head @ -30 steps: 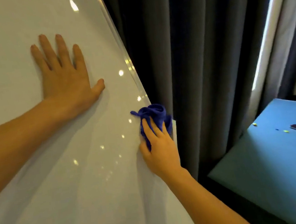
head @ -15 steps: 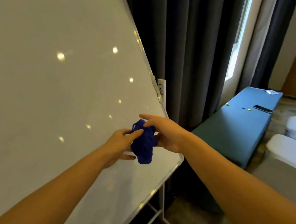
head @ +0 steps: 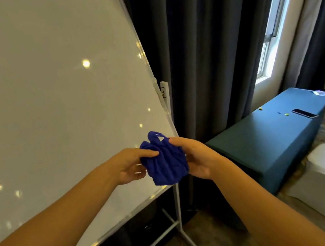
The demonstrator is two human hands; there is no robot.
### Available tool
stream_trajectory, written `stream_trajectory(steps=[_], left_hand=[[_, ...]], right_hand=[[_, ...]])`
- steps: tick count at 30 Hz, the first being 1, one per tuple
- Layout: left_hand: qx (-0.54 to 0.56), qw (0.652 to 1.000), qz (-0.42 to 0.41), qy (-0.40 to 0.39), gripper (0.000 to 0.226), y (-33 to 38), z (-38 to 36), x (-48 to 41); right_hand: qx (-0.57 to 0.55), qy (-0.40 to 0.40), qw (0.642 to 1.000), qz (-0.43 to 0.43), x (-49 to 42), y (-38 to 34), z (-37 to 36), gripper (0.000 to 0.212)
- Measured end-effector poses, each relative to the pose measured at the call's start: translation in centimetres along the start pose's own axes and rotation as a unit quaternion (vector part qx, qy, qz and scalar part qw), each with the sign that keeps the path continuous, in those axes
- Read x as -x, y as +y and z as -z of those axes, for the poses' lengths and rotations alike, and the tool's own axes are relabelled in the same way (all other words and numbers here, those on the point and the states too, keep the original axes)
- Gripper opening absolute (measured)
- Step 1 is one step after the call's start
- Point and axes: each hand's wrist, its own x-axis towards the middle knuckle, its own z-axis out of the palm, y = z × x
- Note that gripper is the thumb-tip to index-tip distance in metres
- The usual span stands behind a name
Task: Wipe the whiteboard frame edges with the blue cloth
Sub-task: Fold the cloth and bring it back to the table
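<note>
The left hand (head: 131, 165) and right hand (head: 194, 157) both grip the bunched blue cloth (head: 166, 161) at frame centre, in front of the lower right corner of the whiteboard (head: 49, 108). The whiteboard frame edge (head: 140, 48) runs diagonally from top centre downward. A teal bench (head: 266, 143) carrying a phone (head: 304, 113) occupies the right of the frame, before dark curtains (head: 198, 43).
</note>
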Motion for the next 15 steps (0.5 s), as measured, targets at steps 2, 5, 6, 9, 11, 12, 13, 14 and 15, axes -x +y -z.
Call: stream_trajectory(steps=[2, 5, 6, 9, 11, 12, 13, 14, 15], left_hand=[[-0.005, 1.0, -0.031, 0.001, 0.035, -0.8, -4.8, -1.1], [0.056, 0.995, -0.084, -0.016, 0.035, -2.3, -11.8, -3.3], [0.092, 0.992, -0.086, -0.024, 0.034, -3.0, -14.1, -4.3], [0.139, 0.985, -0.032, -0.094, 0.044, -5.3, -20.5, -6.2], [0.111, 0.986, -0.009, -0.126, 0.07, -6.7, -23.5, -7.1], [0.11, 0.986, -0.013, -0.127, 0.083, -7.3, -24.9, -7.7], [0.113, 0.986, -0.024, -0.119, 0.091, -7.6, -25.9, -8.2], [0.116, 0.986, -0.041, -0.112, 0.095, -7.7, -26.7, -8.8], [0.117, 0.986, -0.058, -0.104, 0.096, -7.9, -27.8, -9.8]], right_hand=[[0.062, 0.019, 0.998, -0.002, 2.5, 0.0, 4.2, 0.043], [0.117, 0.095, 0.989, 0.006, 5.7, 0.3, 10.1, 0.029], [0.107, 0.116, 0.987, 0.015, 6.6, 0.4, 12.1, 0.026], [-0.003, 0.156, 0.987, 0.026, 9.2, 0.7, 17.8, 0.024], [-0.069, 0.169, 0.983, 0.032, 10.3, 1.1, 21.0, 0.025], [-0.094, 0.176, 0.979, 0.037, 10.7, 1.3, 22.7, 0.027], [-0.12, 0.183, 0.975, 0.04, 10.8, 1.4, 24.2, 0.03], [-0.146, 0.187, 0.971, 0.041, 10.9, 1.5, 25.6, 0.036], [-0.168, 0.185, 0.967, 0.042, 10.9, 1.6, 27.4, 0.044]])
